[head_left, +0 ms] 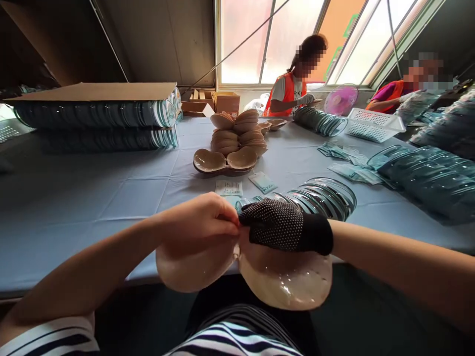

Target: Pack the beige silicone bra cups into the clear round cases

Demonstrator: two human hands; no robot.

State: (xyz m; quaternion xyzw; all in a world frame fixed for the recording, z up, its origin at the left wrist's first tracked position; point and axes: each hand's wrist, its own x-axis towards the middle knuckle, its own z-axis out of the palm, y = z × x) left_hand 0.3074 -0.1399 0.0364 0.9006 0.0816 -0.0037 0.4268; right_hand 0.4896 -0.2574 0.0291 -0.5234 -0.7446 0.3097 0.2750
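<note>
Beige silicone cups [260,277] are pinched at their centre join by the bare left hand [198,222] and gloved right hand [287,225], held off the surface [92,198] at six o'clock, seemingly for fastening.

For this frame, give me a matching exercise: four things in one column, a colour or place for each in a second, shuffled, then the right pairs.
Things:
1. right hand
2. left hand
3. small fan
4. flat cardboard sheet

Colour or place:
A. pink, at the far end of the table
B. bare, gripping the left half of the beige cup pair
C. on top of the stacked clear trays at far left
D. in a black dotted glove, on the right half of the cup pair

Pairs: 1-D, 2-B, 3-A, 4-C
</note>
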